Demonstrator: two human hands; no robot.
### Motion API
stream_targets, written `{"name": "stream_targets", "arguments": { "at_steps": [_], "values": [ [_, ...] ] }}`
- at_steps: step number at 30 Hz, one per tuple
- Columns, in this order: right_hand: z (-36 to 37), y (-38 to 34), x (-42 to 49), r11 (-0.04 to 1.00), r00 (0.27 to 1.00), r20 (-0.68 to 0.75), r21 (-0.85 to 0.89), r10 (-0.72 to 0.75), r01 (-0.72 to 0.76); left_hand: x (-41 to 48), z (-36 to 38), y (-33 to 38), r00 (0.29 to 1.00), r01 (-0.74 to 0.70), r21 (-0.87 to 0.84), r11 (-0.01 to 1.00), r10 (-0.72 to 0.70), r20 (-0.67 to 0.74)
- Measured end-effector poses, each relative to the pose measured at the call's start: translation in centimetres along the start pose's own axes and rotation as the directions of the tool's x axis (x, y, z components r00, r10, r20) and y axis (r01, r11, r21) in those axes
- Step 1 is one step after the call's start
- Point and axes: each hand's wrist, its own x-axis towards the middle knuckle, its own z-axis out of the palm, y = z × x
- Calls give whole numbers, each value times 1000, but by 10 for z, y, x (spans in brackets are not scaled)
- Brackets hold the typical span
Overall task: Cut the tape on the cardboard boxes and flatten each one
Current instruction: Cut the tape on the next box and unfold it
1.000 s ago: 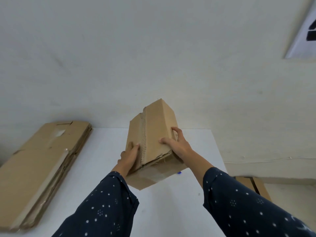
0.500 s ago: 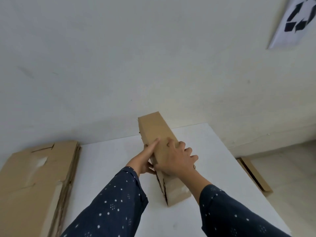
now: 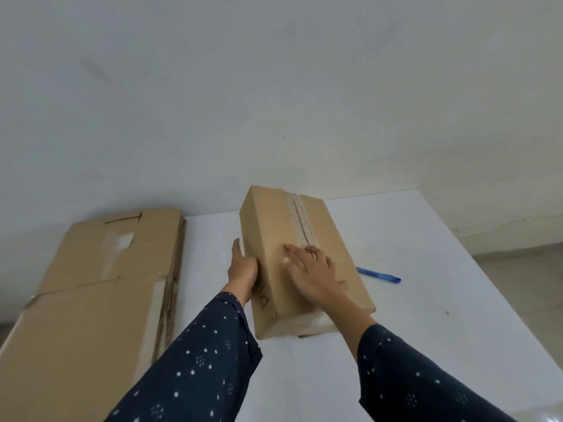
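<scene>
Nearest the camera, two dark blue sleeves dotted with white [image 3: 195, 370] are seen reaching toward a long brown cardboard box [image 3: 326, 229], which is laid lengthwise on a white table [image 3: 441, 315]. To the left of the box, set apart from it, a stack of flattened brown cardboard sheets [image 3: 91, 284] is spread along the table's edge. Just to the right of the box, a slender blue pen-shaped tool [image 3: 379, 275] is laid on the table, its inner end hidden behind the box's right edge. Beyond the box, a plain pale wall [image 3: 274, 86] is seen.

The near part of the box top is covered by the right hand [image 3: 313, 272], laid flat with fingers spread straight, the fingertips touching a jagged seam [image 3: 300, 220]. The box's left side is pressed by the left hand [image 3: 242, 269], fingers extended. Nothing is gripped by either hand.
</scene>
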Motion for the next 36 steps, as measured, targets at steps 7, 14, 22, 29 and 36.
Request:
{"name": "stream_targets", "arguments": {
  "at_steps": [7,14,22,29,36],
  "values": [
    [33,12,11,926,986,122,-347,-113,149,12,-9,-18,992,121,149,981,-113,-56],
    [-2,50,44,980,945,-303,-186,-126,71,39,8,-22,865,-287,701,653,491,-103],
    [-61,166,90,810,990,-130,-574,54,-120,64,11,-39,778,-338,823,456,628,-29],
    [-50,170,110,763,990,-137,-640,9,-96,65,13,-42,734,-410,796,446,679,-3],
    [-60,33,137,938,934,-299,-336,-196,89,62,12,-42,742,-451,748,486,670,13]
  ]
}}
